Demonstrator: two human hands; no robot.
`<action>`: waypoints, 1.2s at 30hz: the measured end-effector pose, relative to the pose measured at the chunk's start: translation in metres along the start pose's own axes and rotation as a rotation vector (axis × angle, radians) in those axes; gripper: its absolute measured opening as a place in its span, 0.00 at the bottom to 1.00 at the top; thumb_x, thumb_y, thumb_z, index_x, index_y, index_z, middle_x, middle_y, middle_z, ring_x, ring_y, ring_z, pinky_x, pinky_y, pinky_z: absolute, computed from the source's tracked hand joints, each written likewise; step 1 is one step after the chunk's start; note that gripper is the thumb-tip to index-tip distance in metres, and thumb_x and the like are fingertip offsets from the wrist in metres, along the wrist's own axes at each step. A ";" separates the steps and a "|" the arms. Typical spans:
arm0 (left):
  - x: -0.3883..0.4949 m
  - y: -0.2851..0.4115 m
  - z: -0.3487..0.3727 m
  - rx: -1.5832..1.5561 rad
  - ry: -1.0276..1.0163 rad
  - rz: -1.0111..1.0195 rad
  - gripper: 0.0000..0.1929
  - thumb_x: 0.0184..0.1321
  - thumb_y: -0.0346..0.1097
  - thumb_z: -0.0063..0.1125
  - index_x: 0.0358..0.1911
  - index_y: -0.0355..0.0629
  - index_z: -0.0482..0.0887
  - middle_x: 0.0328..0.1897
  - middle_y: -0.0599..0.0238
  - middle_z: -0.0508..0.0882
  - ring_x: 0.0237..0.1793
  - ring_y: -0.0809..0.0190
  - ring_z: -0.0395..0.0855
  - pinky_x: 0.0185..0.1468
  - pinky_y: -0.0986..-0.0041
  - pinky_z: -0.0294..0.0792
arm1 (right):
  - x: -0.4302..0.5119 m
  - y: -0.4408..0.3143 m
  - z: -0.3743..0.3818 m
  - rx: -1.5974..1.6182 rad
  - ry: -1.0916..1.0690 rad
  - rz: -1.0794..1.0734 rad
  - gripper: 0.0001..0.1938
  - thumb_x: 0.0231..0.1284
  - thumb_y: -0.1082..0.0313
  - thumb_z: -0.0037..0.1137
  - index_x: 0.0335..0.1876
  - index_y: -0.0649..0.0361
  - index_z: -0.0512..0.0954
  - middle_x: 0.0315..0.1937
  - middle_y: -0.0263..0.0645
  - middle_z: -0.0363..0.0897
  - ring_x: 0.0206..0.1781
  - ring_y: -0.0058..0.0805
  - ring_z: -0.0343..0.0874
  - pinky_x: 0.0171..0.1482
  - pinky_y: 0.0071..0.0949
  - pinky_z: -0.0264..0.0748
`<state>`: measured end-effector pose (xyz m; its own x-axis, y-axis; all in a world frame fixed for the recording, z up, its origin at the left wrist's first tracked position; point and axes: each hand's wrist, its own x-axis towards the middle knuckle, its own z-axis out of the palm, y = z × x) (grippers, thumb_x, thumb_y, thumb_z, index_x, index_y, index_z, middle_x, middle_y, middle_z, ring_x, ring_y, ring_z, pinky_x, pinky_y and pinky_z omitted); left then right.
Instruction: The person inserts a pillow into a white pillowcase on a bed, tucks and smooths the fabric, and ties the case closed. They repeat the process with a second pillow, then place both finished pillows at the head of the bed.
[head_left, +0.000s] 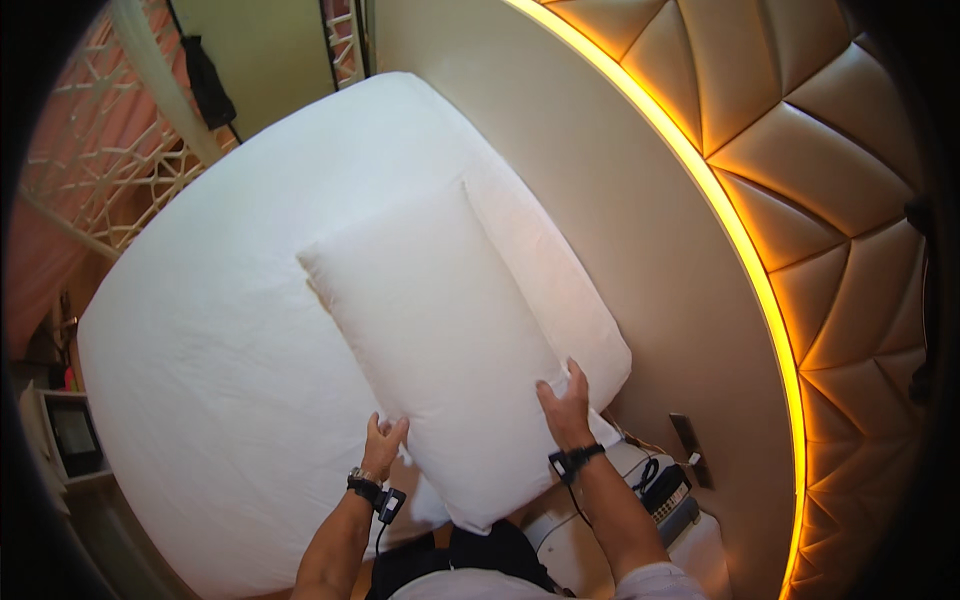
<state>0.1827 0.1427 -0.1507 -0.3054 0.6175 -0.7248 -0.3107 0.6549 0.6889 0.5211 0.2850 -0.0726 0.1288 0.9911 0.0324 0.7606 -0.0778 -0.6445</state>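
Observation:
A white pillow (442, 322) lies across the bed near the wall side, its near end reaching my body. My left hand (384, 444) is at the pillow's left edge, with thumb and fingers pinching or touching the cloth there. My right hand (564, 401) is at the opposite edge, thumb and fingers spread around the pillow's side. Under and beyond the pillow, a white sheet covers the mattress (225, 360). Another white pillow or folded cloth (555, 277) shows as a strip along the wall side. Both wrists carry black straps with small devices.
At the lower right stands a white bedside table (701, 555) with a telephone (667, 502) and black cables; a socket plate (690, 450) is on the wall. A padded headboard panel (847, 172) with a lit strip runs along the right. A lattice screen (150, 172) stands at the upper left.

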 end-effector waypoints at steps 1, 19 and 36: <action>0.004 0.001 0.004 -0.093 -0.048 -0.059 0.47 0.68 0.47 0.69 0.80 0.35 0.50 0.74 0.44 0.72 0.68 0.51 0.76 0.66 0.61 0.75 | 0.028 -0.002 0.017 -0.034 -0.029 -0.035 0.40 0.62 0.56 0.69 0.74 0.69 0.64 0.61 0.63 0.77 0.64 0.58 0.75 0.70 0.47 0.70; -0.044 0.134 0.081 -0.481 -0.241 0.084 0.25 0.73 0.35 0.62 0.70 0.39 0.71 0.60 0.57 0.86 0.56 0.56 0.87 0.58 0.62 0.82 | 0.159 -0.114 -0.027 0.547 -0.370 -0.027 0.15 0.71 0.61 0.58 0.49 0.66 0.83 0.26 0.40 0.80 0.31 0.22 0.75 0.38 0.31 0.76; 0.021 0.033 0.116 0.191 -0.508 -0.278 0.39 0.71 0.45 0.63 0.78 0.34 0.58 0.51 0.55 0.85 0.47 0.56 0.88 0.43 0.62 0.84 | 0.160 -0.063 0.023 -0.198 -0.174 -0.405 0.38 0.57 0.56 0.74 0.73 0.56 0.71 0.74 0.52 0.64 0.78 0.53 0.59 0.77 0.52 0.56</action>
<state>0.2699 0.2281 -0.1440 0.2467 0.5118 -0.8229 -0.1357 0.8590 0.4936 0.4790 0.4514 -0.0446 -0.2985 0.9478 0.1120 0.8361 0.3163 -0.4483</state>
